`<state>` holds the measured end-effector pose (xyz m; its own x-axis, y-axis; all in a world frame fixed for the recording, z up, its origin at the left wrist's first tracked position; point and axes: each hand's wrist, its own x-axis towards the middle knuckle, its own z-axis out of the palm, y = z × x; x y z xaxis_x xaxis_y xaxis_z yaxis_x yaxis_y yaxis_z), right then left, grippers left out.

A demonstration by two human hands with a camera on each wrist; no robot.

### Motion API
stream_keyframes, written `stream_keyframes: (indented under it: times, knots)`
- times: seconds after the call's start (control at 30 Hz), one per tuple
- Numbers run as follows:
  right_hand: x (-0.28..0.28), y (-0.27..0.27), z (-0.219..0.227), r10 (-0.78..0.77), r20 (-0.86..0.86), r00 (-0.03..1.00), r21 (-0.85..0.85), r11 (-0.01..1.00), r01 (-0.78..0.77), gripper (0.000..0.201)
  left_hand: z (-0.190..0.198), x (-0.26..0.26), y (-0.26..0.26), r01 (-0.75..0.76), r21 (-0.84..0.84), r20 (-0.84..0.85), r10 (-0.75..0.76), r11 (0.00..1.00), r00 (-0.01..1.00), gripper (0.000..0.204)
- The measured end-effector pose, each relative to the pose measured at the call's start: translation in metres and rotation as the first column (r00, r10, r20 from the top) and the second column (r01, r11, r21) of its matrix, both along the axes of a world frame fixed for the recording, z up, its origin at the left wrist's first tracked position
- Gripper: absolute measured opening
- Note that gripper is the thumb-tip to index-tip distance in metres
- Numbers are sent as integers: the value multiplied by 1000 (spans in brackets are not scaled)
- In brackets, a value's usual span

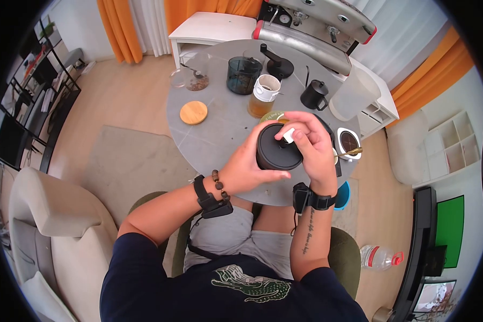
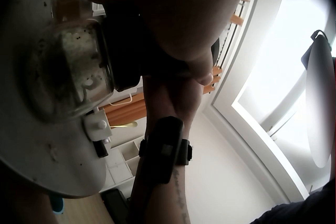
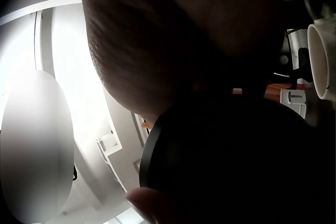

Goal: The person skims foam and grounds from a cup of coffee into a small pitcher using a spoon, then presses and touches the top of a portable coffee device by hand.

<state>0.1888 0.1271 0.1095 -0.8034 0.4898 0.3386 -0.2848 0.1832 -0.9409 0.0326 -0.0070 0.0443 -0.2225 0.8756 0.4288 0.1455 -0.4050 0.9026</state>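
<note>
My left hand [image 1: 247,163] grips the side of a black round-topped container [image 1: 276,156], its thumb along the near edge. Over the top, my right hand [image 1: 317,147] pinches a small white piece [image 1: 289,136] between thumb and fingers, right at a dark post in the centre. In the left wrist view, a clear glass jar [image 2: 84,71] shows right below the black body [image 2: 123,50]. The right wrist view is mostly dark, with the black rim [image 3: 149,155] beneath the right hand [image 3: 152,40]. The fingers hide part of the top.
On the grey table [image 1: 220,139] stand a white-topped amber glass [image 1: 264,95], a dark transparent canister [image 1: 244,75], a black crank-handled piece [image 1: 279,64], a black kettle [image 1: 315,95] and a clear pitcher [image 1: 354,96]. A wooden lid [image 1: 193,112] lies left. A white scale-like device [image 1: 349,144] sits right.
</note>
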Motion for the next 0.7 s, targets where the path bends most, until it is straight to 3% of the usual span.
stream_keyframes:
  times: [0.03,0.1,0.13,0.17,0.2,0.23,0.3,0.37,0.7]
  knots:
    - [0,-5,2,-3,-2,1000,-6,1000,3,43,-1,0,1,3,-6,-2,-3,1000,1000,119]
    - [-5,-28,11,-253,-18,967,30,967,253,39,-4,0,2,0,43,10,0,999,1000,119]
    - [-6,-39,11,-423,-36,906,48,904,424,24,-2,-1,2,0,41,7,0,999,1000,119]
    - [-3,-43,15,-423,-36,905,45,904,424,24,0,-2,1,12,23,4,-12,1000,1000,120]
    - [2,-47,20,-573,-17,819,355,762,541,20,1,-2,1,27,1,4,-27,1000,1000,120]
    - [7,-52,24,-704,-51,709,628,529,571,19,0,-1,0,32,-6,6,-32,999,999,120]
    - [3,-63,29,-715,-44,698,594,543,594,26,0,-1,0,1,14,-3,-1,1000,1000,119]
    - [-1,-70,29,-732,-161,662,773,324,546,32,2,-1,0,-2,-21,-6,2,1000,1000,117]
    - [-2,-77,34,-786,-71,614,806,318,500,37,1,0,-1,-41,-32,-37,40,999,999,114]
